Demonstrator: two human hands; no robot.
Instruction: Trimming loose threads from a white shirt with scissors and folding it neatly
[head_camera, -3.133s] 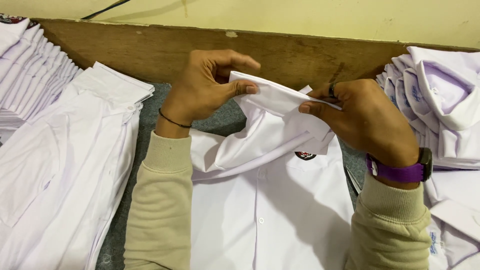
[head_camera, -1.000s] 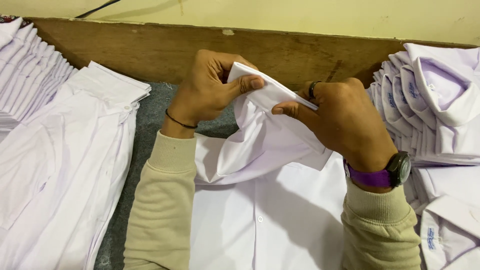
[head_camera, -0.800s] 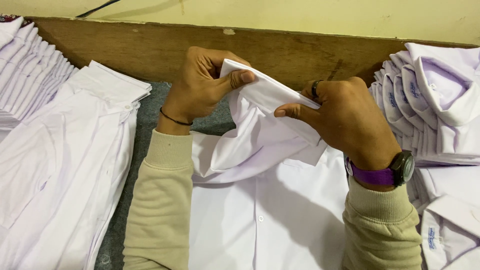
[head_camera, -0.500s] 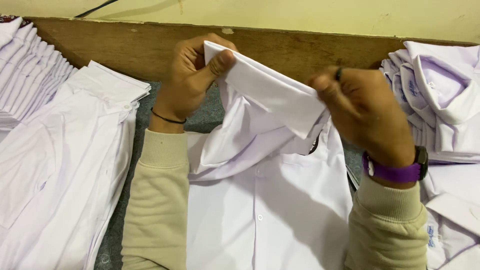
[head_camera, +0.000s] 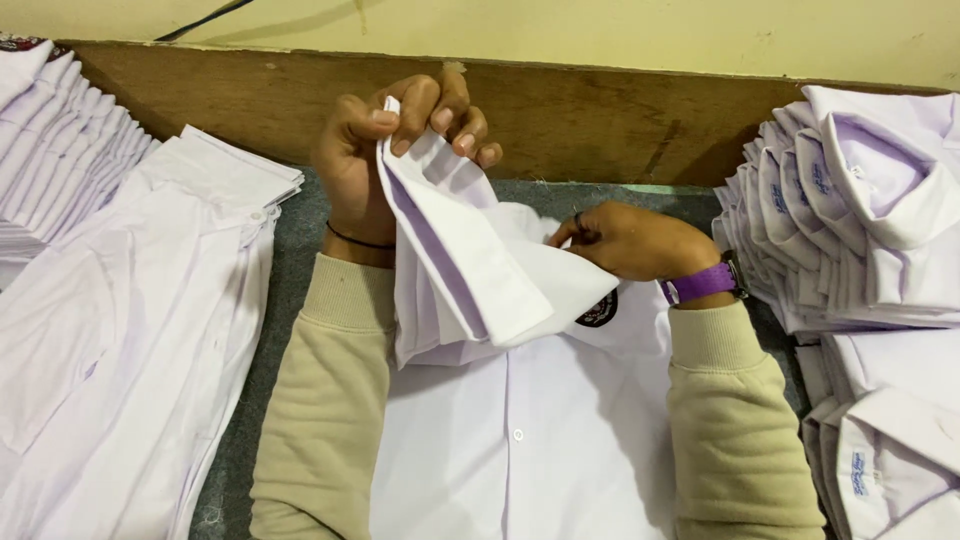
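Left hand (head_camera: 385, 150) pinching and lifting the stiff white cotton collar (head_camera: 455, 250) clear of the white buttoned shirt (head_camera: 520, 430) lying flat on the grey table (head_camera: 290, 260). Right hand (head_camera: 630, 240) closed low on the collar's far end, steadying it. Folded white shirt stacks (head_camera: 860, 210) flanking.

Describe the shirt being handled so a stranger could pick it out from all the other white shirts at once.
Start at the grey table backed by a wooden board, with white shirts stacked on both sides. The shirt lies flat in the middle between the beige sleeves, buttoned front up. Unlike its neighbours, its collar is lifted upright, pinched by the left hand, while the right hand rests beside a dark round chest badge.
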